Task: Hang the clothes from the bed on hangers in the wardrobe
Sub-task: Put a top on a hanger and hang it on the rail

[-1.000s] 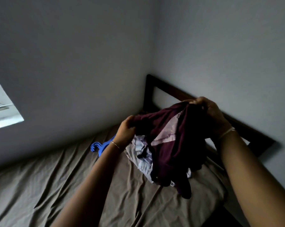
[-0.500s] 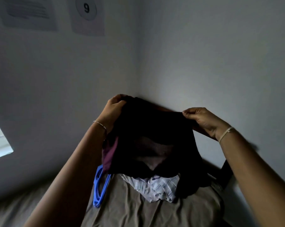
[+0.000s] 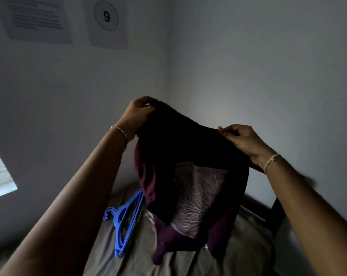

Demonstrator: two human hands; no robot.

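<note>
Garment (image 3: 188, 152) up high, dark maroon, spread between both hands above the bed (image 3: 140, 261). Left hand (image 3: 137, 115) at the upper corner, fingers (image 3: 146, 100) curled, pinching the edge. Right hand (image 3: 243, 143) lower and opposite, fingers pinching the other end of that edge. Hangs down in folds, pale lining showing, bottom tip possibly brushing the sheet, hard to call in this dim light. Blue hangers (image 3: 126, 218) flat on the bed, just left of the cloth. Dark headboard (image 3: 276, 214) at right.
</note>
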